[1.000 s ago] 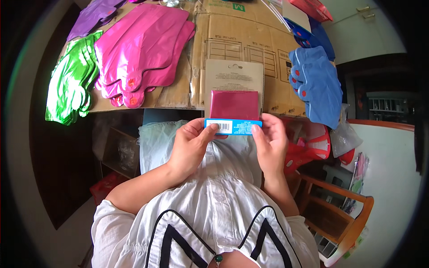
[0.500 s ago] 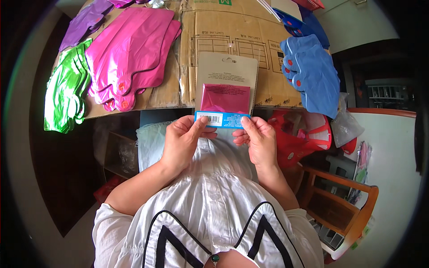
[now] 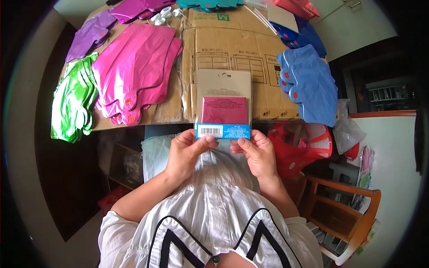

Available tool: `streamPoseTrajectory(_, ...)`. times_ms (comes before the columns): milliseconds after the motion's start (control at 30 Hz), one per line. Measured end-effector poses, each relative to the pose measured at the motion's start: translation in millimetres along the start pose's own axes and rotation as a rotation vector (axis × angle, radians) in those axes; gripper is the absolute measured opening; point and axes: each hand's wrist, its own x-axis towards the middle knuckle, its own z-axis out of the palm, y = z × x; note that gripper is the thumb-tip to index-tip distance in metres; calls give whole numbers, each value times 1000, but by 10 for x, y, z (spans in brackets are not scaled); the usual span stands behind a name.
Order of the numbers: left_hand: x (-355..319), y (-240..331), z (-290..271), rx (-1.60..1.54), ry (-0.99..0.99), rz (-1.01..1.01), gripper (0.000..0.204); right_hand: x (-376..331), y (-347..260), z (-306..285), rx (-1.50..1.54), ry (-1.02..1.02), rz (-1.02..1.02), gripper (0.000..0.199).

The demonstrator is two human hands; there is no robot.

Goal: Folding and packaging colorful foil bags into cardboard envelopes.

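Note:
A flat retail package made of a brown hang card with a folded, shiny pink foil piece is in front of me at the table's near edge. Along its bottom runs a blue label strip with a white barcode patch. My left hand pinches the lower left corner between thumb and fingers. At the lower right corner, my right hand grips it the same way. The card's upper part reaches over the cardboard tabletop; whether it touches is hard to see.
Flattened cardboard covers the table. Flat foil balloons in pink, green and purple lie left, blue ones right. White ribbon bundles and straws lie farther back. A red bag and wooden chair stand right.
The package and both hands sit slightly lower in the picture, and so does the table, as the view has tilted up. The teal foil at the back has come into sight. Both grips stay.

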Motion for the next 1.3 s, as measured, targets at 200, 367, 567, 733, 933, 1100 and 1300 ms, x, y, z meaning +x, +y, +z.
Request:
streamPoseTrajectory(200,8,15,48,-16,-93,-26,19,22,-11,-32,-22,41,31,19)
streamPoseTrajectory(367,38,2,96,92,-89,19,19,43,-3,80,176,39,96,22)
streamPoseTrajectory(567,86,315,0,513,-271,-197,30,63,81,63,254,-70,104,20)
streamPoseTrajectory(733,292,1283,63,945,-120,199,26,117,115,-183,204,-122,83,16)
streamPoseTrajectory(933,1313,1583,298,1095,-380,390,29,201,117,-217,133,-193,63,17)
streamPoseTrajectory(1100,1511,1483,493,1056,-366,159,20,182,141,-256,209,-167,110,18)
streamPoseTrajectory(1300,1470,1403,499,992,-250,245,23,151,237,-236,360,-187,161,18)
